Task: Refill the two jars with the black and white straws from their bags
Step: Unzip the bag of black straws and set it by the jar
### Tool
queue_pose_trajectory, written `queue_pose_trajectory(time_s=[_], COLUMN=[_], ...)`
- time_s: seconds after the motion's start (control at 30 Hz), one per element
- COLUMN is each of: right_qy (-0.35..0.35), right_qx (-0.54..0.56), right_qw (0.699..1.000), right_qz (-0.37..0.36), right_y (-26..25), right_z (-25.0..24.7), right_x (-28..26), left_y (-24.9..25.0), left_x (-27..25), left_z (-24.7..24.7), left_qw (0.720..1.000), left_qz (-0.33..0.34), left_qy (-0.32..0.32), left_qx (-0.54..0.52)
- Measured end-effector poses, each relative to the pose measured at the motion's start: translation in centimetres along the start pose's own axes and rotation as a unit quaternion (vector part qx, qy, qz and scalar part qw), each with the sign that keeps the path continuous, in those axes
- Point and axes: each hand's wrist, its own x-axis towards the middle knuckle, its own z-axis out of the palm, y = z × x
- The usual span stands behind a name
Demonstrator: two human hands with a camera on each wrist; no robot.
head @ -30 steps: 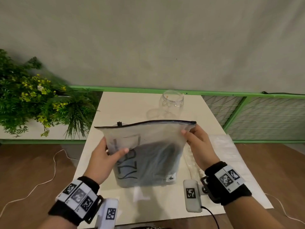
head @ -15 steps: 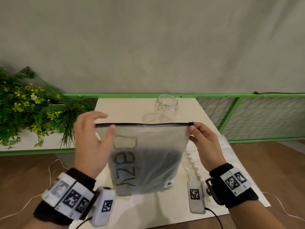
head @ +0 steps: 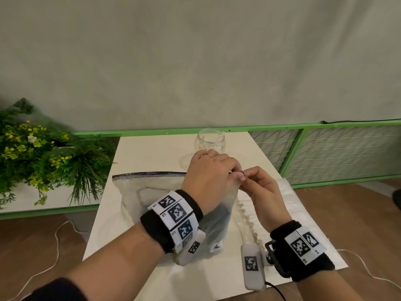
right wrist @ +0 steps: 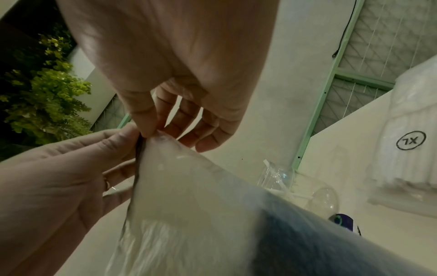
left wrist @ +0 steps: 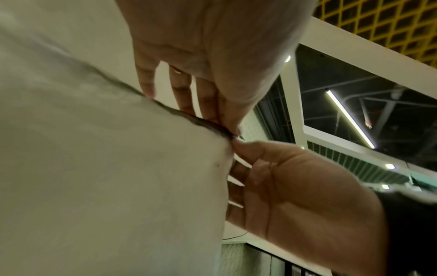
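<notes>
A frosted zip bag (head: 152, 192) with dark straws (head: 217, 224) in its bottom stands upright on the white table (head: 152, 148). My left hand (head: 233, 173) reaches across the bag and pinches its dark zip strip at the top right corner, thumb against fingers (left wrist: 232, 130). Just beside it, my right hand (head: 243, 178) pinches the same corner from the right (right wrist: 151, 134). The bag (right wrist: 189, 196) hangs taut below both pinches. A clear open jar (head: 211, 141) stands behind the hands. A bag of white straws (head: 293, 203) lies flat to the right.
A leafy plant (head: 43, 159) with yellow flowers fills the left side. A green railing (head: 325, 127) with mesh panels runs behind and right of the table. The right wrist view shows a second clear jar (right wrist: 324, 199) near the first and an "XL" mark (right wrist: 411, 142) on the white-straw bag.
My left hand has let go of the bag's left side and travelled along the top edge to the right corner, next to my right hand. The right hand has kept its hold on that corner.
</notes>
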Motion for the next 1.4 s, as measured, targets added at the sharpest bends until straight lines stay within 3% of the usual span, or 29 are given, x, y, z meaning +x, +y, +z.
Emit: queue_pose_trajectory(time_s=[0.17,0.3,0.4,0.6,0.77,0.83,0.97,1.17,1.27,1.33,1.4], right_qy=[0.027,0.085,0.112,0.099,0.054,0.043,0.037,0.021,0.023,0.022,0.014], right_qx=[0.01,0.05,0.067,0.079,0.093,0.103,0.097,0.085,0.04,-0.086,-0.291], right_qw=[1.0,0.995,0.991,0.992,0.994,0.994,0.994,0.996,0.999,0.996,0.945], right_qz=[-0.008,-0.012,-0.014,-0.006,0.009,0.021,0.023,0.023,0.02,-0.031,-0.148], right_y=[-0.2,-0.4,-0.4,-0.3,-0.8,-1.0,-1.2,-2.0,-2.1,-2.3,-3.0], right_z=[0.2,-0.5,-1.5,-1.4,-1.1,-1.1,-1.0,-1.3,-1.7,-1.6,-0.9], right_x=[0.3,0.6,0.9,1.5,1.0,0.8,0.3,-0.5,-0.7,-1.0,-1.1], left_y=[-0.7,-4.6,-8.9,-12.7,-11.8,-9.8,-4.4,-3.8,-3.6,-3.4,-3.3], left_x=[-0.5,-2.6,-5.2,-8.3,-9.0,-8.5,-6.1,-4.5,-4.5,-4.5,-4.5], left_z=[0.6,-1.9,-4.7,-6.6,-7.1,-7.2,-5.5,-4.0,-4.5,-4.7,-4.8], left_qw=[0.996,0.992,0.979,0.964,0.967,0.976,0.988,0.984,0.985,0.983,0.981], left_qz=[0.008,-0.065,-0.134,-0.178,-0.207,-0.183,-0.108,-0.126,-0.101,-0.085,-0.073], left_qy=[0.024,-0.001,0.018,0.04,0.04,0.049,-0.026,-0.084,-0.106,-0.13,-0.149], left_qx=[0.081,0.11,0.15,0.193,0.139,0.107,0.104,0.089,0.088,0.093,0.097])
